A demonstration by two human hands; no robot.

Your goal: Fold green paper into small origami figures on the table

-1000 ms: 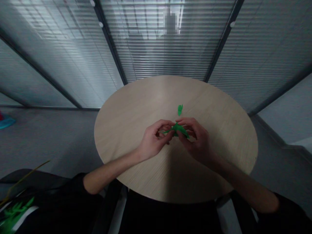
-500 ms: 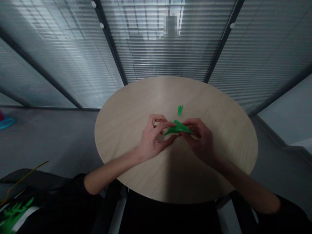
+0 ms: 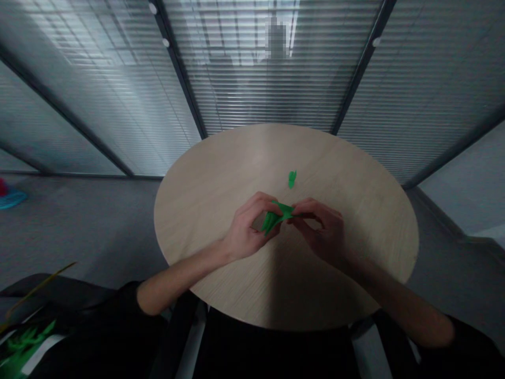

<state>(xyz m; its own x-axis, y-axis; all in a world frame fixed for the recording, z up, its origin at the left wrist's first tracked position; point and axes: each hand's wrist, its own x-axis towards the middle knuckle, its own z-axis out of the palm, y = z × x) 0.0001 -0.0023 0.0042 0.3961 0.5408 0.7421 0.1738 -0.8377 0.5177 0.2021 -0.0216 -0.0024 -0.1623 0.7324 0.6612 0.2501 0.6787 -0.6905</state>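
Both hands pinch one piece of folded green paper [image 3: 272, 220] above the middle of a round wooden table [image 3: 205, 173]. My left hand [image 3: 249, 223] is closed on the paper's left part, thumb below and fingers above. The fingertips of my right hand [image 3: 321, 226] close on its right end. Layered folds show on the left side of the paper, and my fingers hide parts of it. A small green piece [image 3: 292, 179] lies on the tabletop just beyond my hands; its exact kind is too small to tell.
Glass panels with blinds [image 3: 252, 95] stand behind the table. At the lower left are a dark chair [image 3: 59, 281] and a green, leafy-looking item [image 3: 29, 339]. A blue and red object [image 3: 11, 199] sits on the floor at far left.
The folded green paper has turned and shifted slightly left and down. My left fingers, spread more loosely before, are now closed around its left part. The small green piece stays put.
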